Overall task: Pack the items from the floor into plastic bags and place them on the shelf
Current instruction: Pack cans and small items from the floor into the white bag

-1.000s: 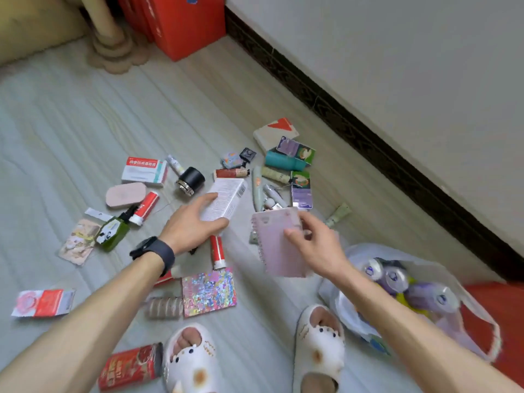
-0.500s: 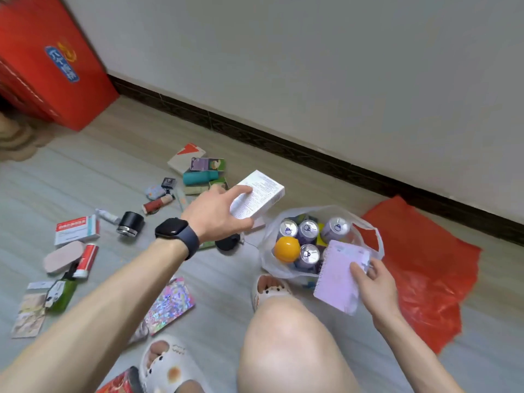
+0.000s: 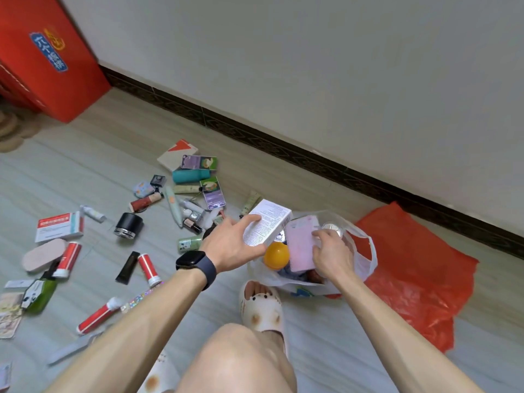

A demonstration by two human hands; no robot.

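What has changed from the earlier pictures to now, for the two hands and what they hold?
The left hand lifted the white box off the floor and carried it right, to the mouth of the white bag. The right hand lowered the pink notebook into that bag, beside the orange. Both grips stayed; the red bag and the scattered floor items did not move.
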